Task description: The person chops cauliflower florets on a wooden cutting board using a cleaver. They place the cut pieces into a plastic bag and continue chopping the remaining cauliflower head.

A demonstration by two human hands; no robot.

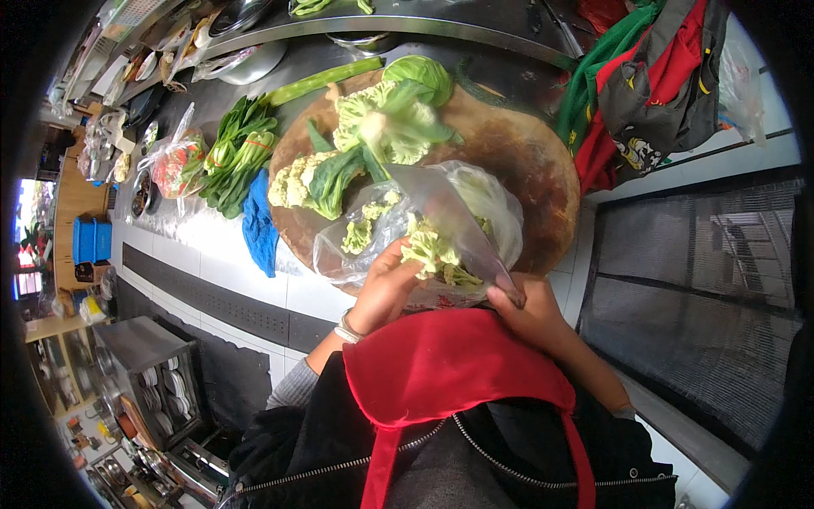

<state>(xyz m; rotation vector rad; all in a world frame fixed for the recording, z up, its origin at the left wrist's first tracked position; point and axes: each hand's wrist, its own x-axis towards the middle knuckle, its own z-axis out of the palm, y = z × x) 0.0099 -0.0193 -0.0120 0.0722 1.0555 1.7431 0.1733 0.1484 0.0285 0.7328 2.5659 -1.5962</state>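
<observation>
My left hand (386,280) pinches a cauliflower floret (425,247) over a clear plastic bag (337,253). In my right hand (531,304) is a cleaver (455,219), its broad blade slanting up and left beside the floret. Several smaller cauliflower pieces (357,237) lie in or on the bag. The bag spreads over the front of a round wooden chopping board (502,137). Behind the blade on the board are a large cauliflower head (378,124) with leaves, another cauliflower portion (296,181) and a round green vegetable (423,73).
Left of the board are a blue cloth (259,223), leafy greens (238,143), a long green stalk (324,81) and a tied bag of red vegetables (178,165). A steel shelf edge (381,24) runs behind. Aprons or cloths (661,83) hang at the right.
</observation>
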